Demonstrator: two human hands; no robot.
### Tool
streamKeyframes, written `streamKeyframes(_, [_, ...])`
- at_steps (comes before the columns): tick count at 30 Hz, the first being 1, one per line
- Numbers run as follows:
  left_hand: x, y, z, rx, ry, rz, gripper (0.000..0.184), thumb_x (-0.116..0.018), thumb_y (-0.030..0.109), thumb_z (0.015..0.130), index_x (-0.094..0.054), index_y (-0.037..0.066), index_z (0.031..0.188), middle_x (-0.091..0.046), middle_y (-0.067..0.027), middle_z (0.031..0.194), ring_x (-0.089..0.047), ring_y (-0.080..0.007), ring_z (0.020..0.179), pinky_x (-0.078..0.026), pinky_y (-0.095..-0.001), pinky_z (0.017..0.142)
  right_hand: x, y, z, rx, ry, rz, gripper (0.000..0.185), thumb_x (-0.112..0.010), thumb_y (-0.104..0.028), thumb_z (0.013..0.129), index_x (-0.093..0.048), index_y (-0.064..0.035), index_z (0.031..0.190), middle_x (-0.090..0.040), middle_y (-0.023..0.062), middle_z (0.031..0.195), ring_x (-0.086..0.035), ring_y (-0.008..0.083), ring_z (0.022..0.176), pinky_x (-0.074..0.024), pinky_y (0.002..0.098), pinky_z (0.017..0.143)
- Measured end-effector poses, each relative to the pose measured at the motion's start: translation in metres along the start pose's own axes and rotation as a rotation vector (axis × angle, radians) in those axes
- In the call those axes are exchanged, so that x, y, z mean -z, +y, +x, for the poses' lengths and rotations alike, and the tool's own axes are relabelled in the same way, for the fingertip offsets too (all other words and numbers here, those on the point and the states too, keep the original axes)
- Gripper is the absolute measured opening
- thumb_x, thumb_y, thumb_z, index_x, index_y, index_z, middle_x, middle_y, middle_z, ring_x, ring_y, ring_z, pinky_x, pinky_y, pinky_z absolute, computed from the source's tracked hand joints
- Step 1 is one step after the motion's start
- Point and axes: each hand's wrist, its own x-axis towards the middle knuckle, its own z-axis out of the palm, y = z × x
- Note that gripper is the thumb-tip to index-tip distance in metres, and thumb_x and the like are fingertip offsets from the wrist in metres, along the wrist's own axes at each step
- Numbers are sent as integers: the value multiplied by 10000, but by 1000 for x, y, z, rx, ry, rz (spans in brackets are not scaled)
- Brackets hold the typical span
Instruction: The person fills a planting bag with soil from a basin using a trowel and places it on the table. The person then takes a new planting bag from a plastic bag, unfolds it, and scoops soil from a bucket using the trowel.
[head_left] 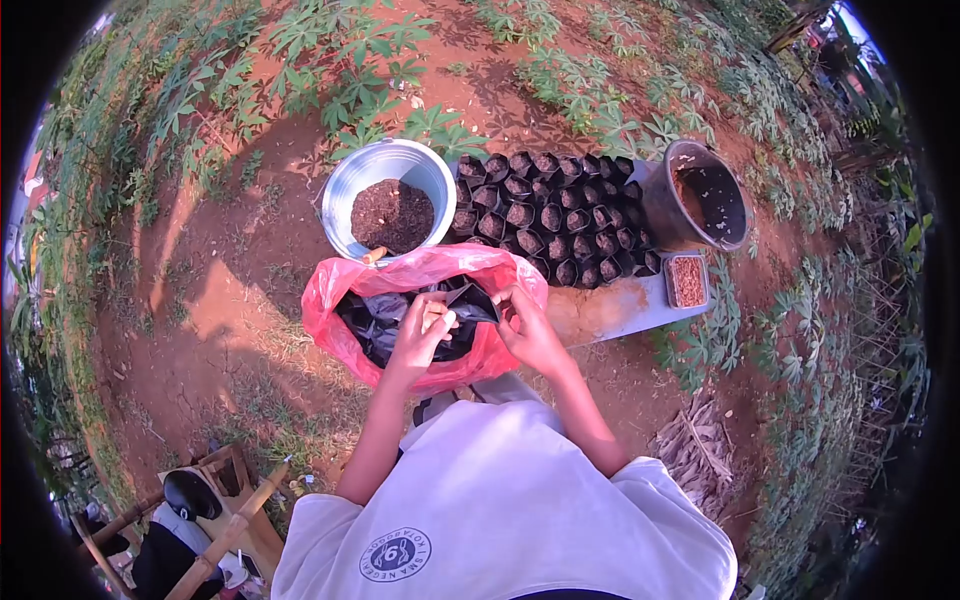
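While poised over the pink sack (430, 262), pinching one small black bag (472, 302) at opposite edges between left hand (420, 335) and right hand (522, 330), seemingly to part its mouth. Holding it there perhaps to have spare black bags (375, 322) close below. Note the metal bucket (390, 163) of dark soil (395, 215) just beyond, likely placed for reach, and filled bags (520, 214) rowed tightly on the board (655, 300), presumably for mutual support.

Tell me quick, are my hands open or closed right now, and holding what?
Left hand: closed, pinching one side of a small black plastic bag.
Right hand: closed, pinching the same bag's other side.
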Motion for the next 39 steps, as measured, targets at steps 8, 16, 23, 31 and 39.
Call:
streamKeyframes(8, [-34,-6,2,-67,218,-72,395,-680,167,919,-475,50,1236,-572,-40,980,-589,-91,845,-512,-245,657,10,-8,-5,146,-123,-264,379,-669,-10,778,-484,-17,1109,-513,189,1070,-548,406,1069,-467,447,884])
streamKeyframes(16, [-37,-34,7,-149,470,273,134,-639,-1,868,-519,37,914,-545,-13,742,-565,-75,720,-450,-214,651,8,19,6,156,-334,-232,381,-724,-144,818,-494,7,1081,-527,166,1070,-572,339,1041,-468,403,903])
streamKeyframes(23, [-81,-21,7,-191,524,512,143,-659,5,845,-521,-6,878,-566,-86,902,-620,-153,777,-530,-284,691,25,53,21,3,-316,-54,328,-697,-256,861,-507,8,907,-543,153,874,-574,319,795,-463,412,739])
streamKeyframes(31, [-104,-18,5,-272,740,907,115,-637,-8,791,-532,9,834,-583,-81,801,-585,-175,701,-486,-301,665,50,88,41,67,-253,31,196,-647,-122,817,-482,-18,833,-550,123,805,-605,299,764,-478,394,702])
streamKeyframes(39, [-143,-8,11,-179,935,749,166,-663,1,783,-506,2,836,-535,-120,782,-587,-257,719,-477,-382,665,54,82,51,178,-227,50,207,-672,-72,776,-475,-16,802,-543,114,768,-605,296,719,-479,386,662])
